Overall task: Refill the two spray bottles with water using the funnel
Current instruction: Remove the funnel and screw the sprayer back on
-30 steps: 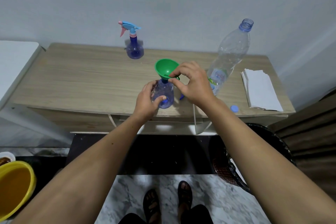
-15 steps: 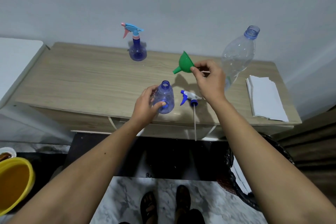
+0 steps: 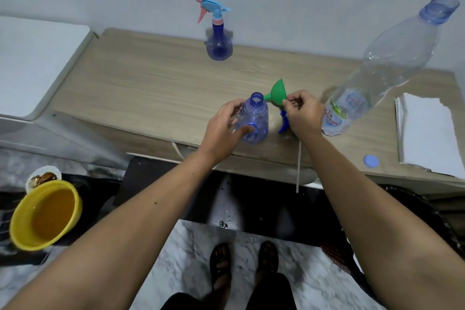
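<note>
An uncapped blue spray bottle (image 3: 254, 118) stands near the front edge of the wooden table (image 3: 151, 88). My left hand (image 3: 224, 131) grips its body. My right hand (image 3: 302, 113) pinches the rim of the green funnel (image 3: 276, 93), which is tilted on its side with its spout pointing at the bottle's neck. The bottle's blue and white spray head (image 3: 284, 126) lies on the table under my right hand, its tube (image 3: 298, 166) hanging over the edge. A second spray bottle (image 3: 217, 35), with its trigger head on, stands at the back.
A large clear water bottle (image 3: 382, 68) without a cap stands to the right; its blue cap (image 3: 371, 160) lies near the front edge. White papers (image 3: 427, 133) are stacked at far right. A yellow bucket (image 3: 45, 214) sits on the floor at left.
My right hand lifted the funnel out of the uncapped bottle's neck, swung it right, and has now brought it back beside the neck, tilted. The left hand kept hold of the bottle.
</note>
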`<action>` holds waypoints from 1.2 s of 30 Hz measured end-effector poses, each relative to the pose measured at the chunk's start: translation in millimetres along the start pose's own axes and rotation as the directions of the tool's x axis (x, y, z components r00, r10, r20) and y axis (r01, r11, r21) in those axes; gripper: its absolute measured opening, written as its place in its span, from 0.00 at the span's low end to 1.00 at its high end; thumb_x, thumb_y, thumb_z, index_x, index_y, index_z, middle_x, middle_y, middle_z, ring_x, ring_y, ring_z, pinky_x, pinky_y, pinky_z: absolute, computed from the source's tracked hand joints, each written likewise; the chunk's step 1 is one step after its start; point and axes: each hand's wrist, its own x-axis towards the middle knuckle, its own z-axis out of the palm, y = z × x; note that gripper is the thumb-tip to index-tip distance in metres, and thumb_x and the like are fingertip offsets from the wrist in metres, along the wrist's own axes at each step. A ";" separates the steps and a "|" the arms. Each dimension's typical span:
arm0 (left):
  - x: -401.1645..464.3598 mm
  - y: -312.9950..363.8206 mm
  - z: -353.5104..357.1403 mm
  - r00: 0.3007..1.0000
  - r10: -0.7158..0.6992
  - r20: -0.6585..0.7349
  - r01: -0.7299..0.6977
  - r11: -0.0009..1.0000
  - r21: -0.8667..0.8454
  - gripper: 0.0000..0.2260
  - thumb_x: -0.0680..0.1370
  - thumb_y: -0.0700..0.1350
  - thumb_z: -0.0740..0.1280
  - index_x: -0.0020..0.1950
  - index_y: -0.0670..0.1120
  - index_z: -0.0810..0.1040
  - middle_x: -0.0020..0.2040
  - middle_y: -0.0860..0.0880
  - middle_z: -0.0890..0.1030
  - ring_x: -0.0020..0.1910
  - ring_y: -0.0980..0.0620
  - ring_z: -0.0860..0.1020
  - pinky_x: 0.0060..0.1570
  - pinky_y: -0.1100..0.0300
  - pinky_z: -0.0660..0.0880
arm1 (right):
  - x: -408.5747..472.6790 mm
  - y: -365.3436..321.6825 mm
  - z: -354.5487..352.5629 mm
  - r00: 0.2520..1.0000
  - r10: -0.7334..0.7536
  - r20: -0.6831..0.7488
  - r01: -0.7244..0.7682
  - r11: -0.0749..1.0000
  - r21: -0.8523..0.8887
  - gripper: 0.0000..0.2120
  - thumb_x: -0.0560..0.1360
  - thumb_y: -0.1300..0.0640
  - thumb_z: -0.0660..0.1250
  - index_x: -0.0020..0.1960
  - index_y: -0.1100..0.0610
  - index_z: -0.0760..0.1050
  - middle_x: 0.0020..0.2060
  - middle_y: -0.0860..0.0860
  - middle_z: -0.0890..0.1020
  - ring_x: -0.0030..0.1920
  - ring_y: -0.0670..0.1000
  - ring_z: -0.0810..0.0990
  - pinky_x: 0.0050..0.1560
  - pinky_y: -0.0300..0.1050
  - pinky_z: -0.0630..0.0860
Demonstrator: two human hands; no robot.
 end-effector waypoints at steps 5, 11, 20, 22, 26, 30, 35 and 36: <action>-0.6 -2.5 1.2 1.000 0.018 0.000 -0.018 1.000 -0.006 0.29 0.74 0.39 0.80 0.73 0.45 0.75 0.67 0.50 0.80 0.64 0.57 0.79 0.63 0.66 0.76 | 2.0 13.4 0.9 0.999 0.035 -0.028 -0.037 0.995 -0.092 0.05 0.74 0.56 0.74 0.49 0.54 0.81 0.44 0.53 0.85 0.45 0.54 0.84 0.52 0.58 0.83; -0.8 -5.1 -0.3 0.999 0.043 0.009 -0.043 0.999 -0.012 0.29 0.74 0.41 0.80 0.74 0.45 0.75 0.67 0.50 0.79 0.64 0.57 0.79 0.63 0.64 0.77 | -4.9 14.3 -4.9 0.999 0.035 -0.015 -0.037 0.994 -0.101 0.08 0.73 0.57 0.76 0.51 0.55 0.81 0.43 0.55 0.85 0.41 0.55 0.83 0.49 0.54 0.83; -2.0 -5.7 0.1 0.997 0.073 0.009 -0.073 0.997 -0.005 0.29 0.75 0.46 0.79 0.74 0.45 0.75 0.66 0.49 0.80 0.65 0.54 0.79 0.64 0.56 0.79 | -47.6 5.5 -26.4 0.992 0.030 -0.123 -0.038 0.997 -0.064 0.09 0.76 0.58 0.73 0.56 0.56 0.83 0.49 0.51 0.86 0.51 0.52 0.84 0.58 0.52 0.81; -2.5 -6.3 0.3 0.998 0.071 0.003 -0.071 0.997 -0.008 0.30 0.75 0.49 0.79 0.74 0.45 0.75 0.66 0.49 0.80 0.64 0.54 0.79 0.64 0.52 0.79 | -60.7 9.0 -29.7 0.980 0.065 -0.186 -0.078 0.995 -0.062 0.09 0.75 0.57 0.74 0.55 0.56 0.83 0.48 0.51 0.86 0.50 0.53 0.85 0.56 0.51 0.81; -2.5 -7.4 0.3 0.998 0.060 -0.001 -0.060 0.998 -0.012 0.29 0.75 0.49 0.78 0.74 0.46 0.75 0.66 0.50 0.80 0.64 0.55 0.79 0.64 0.54 0.79 | -75.4 13.9 -29.6 0.963 0.146 -0.227 -0.175 0.978 -0.115 0.13 0.75 0.52 0.76 0.56 0.58 0.82 0.50 0.55 0.85 0.51 0.56 0.83 0.54 0.44 0.74; -2.8 -8.9 -0.9 0.999 0.048 0.002 -0.048 0.998 -0.027 0.28 0.76 0.46 0.79 0.74 0.46 0.74 0.67 0.51 0.80 0.65 0.58 0.78 0.63 0.63 0.78 | -79.4 16.6 -26.0 0.952 0.230 -0.203 -0.255 0.961 -0.105 0.18 0.73 0.47 0.78 0.55 0.57 0.80 0.47 0.53 0.83 0.50 0.54 0.81 0.53 0.47 0.75; -2.7 -9.0 1.1 0.999 0.049 -0.003 -0.049 0.998 -0.049 0.29 0.75 0.46 0.79 0.74 0.47 0.75 0.68 0.51 0.80 0.65 0.58 0.78 0.63 0.64 0.77 | -77.2 15.4 -28.9 0.926 0.314 -0.209 -0.337 0.938 -0.083 0.16 0.73 0.48 0.78 0.54 0.56 0.81 0.41 0.50 0.83 0.50 0.55 0.83 0.57 0.50 0.78; -2.6 -9.5 1.5 0.999 0.049 -0.005 -0.049 0.997 -0.054 0.29 0.75 0.46 0.79 0.74 0.47 0.75 0.68 0.51 0.80 0.66 0.57 0.78 0.63 0.63 0.77 | -76.2 15.0 -29.5 0.917 0.341 -0.207 -0.361 0.930 -0.067 0.16 0.73 0.49 0.78 0.56 0.56 0.82 0.41 0.49 0.83 0.52 0.55 0.83 0.58 0.48 0.77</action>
